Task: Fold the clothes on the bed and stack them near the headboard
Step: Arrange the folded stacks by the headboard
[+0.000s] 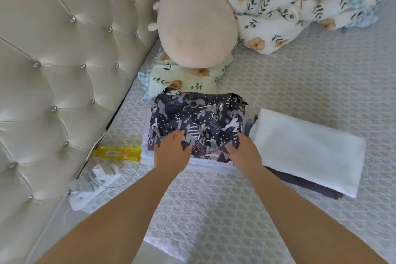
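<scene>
A folded dark navy patterned garment (199, 118) lies on top of a small stack, with a white folded piece (214, 165) showing beneath its near edge. My left hand (171, 152) rests on the garment's near left corner with its fingers laid flat. My right hand (244, 152) rests on the near right corner the same way. To the right lies a folded white cloth (308, 148) on top of a dark grey folded item (304, 184). The tufted cream headboard (53, 70) runs along the left.
A round beige plush cushion (195, 23) sits on a floral pillow (184, 79) just beyond the stack. A crumpled floral blanket (300, 0) fills the top right. A yellow packet (117, 153) and clear plastic wrapping (96, 178) lie by the headboard. The mattress (310, 75) has a white textured cover.
</scene>
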